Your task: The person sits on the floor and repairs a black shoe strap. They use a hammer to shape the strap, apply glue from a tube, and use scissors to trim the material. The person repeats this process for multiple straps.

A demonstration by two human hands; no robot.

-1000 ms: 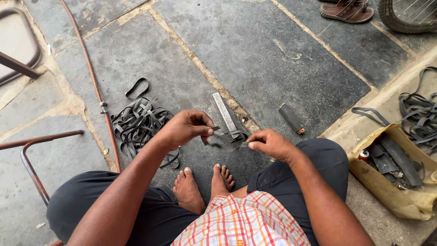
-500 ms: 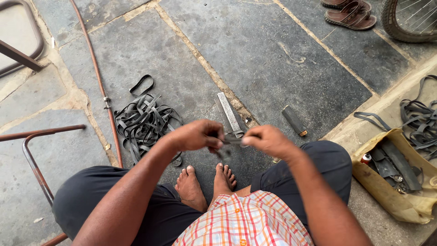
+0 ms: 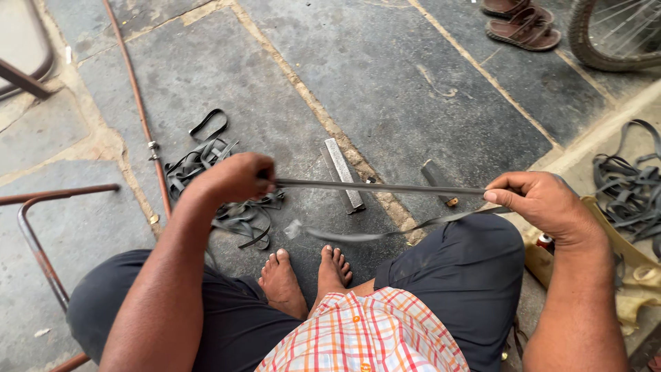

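Note:
I sit on a stone floor with my bare feet point(image 3: 306, 279) together. My left hand point(image 3: 231, 178) and my right hand point(image 3: 544, 203) each pinch one end of a thin dark rubber strip point(image 3: 379, 187) and hold it stretched taut between them above my knees. A second loose length of the strip point(image 3: 372, 234) hangs blurred below it from my right hand. Under the strip a flat metal file point(image 3: 343, 173) lies on the floor. A pile of cut black rubber strips point(image 3: 227, 207) sits just behind my left hand.
A small dark tool point(image 3: 438, 182) lies near the file. A thin rusty pipe point(image 3: 138, 103) runs along the floor at left, by a metal stand frame point(image 3: 34, 234). At right are a yellowish bag point(image 3: 620, 275) with more rubber strips point(image 3: 630, 189), sandals point(image 3: 520, 27) and a bicycle wheel point(image 3: 613, 41).
My hands were close together in front of my feet. They have moved apart, left and right, pulling the rubber strip out taut between them.

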